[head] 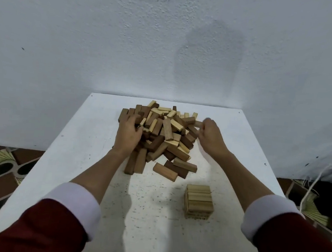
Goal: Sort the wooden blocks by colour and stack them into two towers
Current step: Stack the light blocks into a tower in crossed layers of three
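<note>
Worktop: I see a white square worktop (pixel 91 159) set against a pale wall; its near middle is speckled with small dark marks.
Block pile: a loose heap of wooden blocks (pixel 160 133), dark brown and pale mixed together, lies toward 12 o'clock on the worktop, blocks tilted and crossing one another.
Stray blocks: at the pile's 6 o'clock edge a reddish-brown block (pixel 165 172) lies flat, touching a darker one behind it; two dark blocks (pixel 136 162) lie side by side just to its 9 o'clock side.
Pale tower: a short stack of pale blocks (pixel 198 202) stands upright at about 5 o'clock from the pile, well apart from it, its layers crossed.
Left hand: my left hand (pixel 128 133) is on the pile's 9 o'clock side, palm down, fingers bent into the blocks; I cannot tell whether it grips any single block.
Right hand: my right hand (pixel 210 135) is at the pile's 3 o'clock edge, slightly blurred, fingers curled round the end of a light brown block (pixel 198 124) that sticks out toward the pile.
Sleeves: both forearms are bare up to white cuffs under dark red sleeves (pixel 50 228).
Surroundings: patterned floor shows at 9 o'clock beyond the worktop; white cords (pixel 313 183) hang at 3 o'clock.
</note>
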Demonstrator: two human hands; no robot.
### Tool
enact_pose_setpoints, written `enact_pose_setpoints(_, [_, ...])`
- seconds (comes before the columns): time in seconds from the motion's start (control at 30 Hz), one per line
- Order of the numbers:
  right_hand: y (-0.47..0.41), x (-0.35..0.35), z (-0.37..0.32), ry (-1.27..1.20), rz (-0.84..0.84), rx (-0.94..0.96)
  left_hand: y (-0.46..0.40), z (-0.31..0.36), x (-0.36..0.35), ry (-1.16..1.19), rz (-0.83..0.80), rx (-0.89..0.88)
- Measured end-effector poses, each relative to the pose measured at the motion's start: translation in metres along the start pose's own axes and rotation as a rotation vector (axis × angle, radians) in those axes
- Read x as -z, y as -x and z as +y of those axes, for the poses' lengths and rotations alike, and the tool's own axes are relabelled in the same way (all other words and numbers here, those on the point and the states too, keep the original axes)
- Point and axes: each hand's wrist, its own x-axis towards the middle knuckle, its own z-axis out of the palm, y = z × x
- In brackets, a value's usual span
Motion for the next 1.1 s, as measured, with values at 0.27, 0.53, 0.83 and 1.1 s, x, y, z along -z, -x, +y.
enact_pose_setpoints(0.27, [-0.023, -0.010, -0.053, 0.275, -0.182, 0.159, -0.015, -0.001, 0.000, -0.004, 0.014, 0.046])
enact_pose_setpoints(0.53, [-0.023, -0.019, -0.049, 0.440, -0.170, 0.127, -0.006, -0.010, 0.003, 0.071, 0.121, 0.042])
enact_pose_setpoints(0.83, [0.044, -0.011, -0.110, -0.134, -0.198, -0.002, 0.060, -0.003, 0.015, 0.185, -0.065, -0.033])
enact_pose_setpoints(1.1, [0.139, -0.065, -0.121, -0.114, -0.089, -0.210, 0.129, -0.020, 0.041, 0.229, -0.126, 0.030])
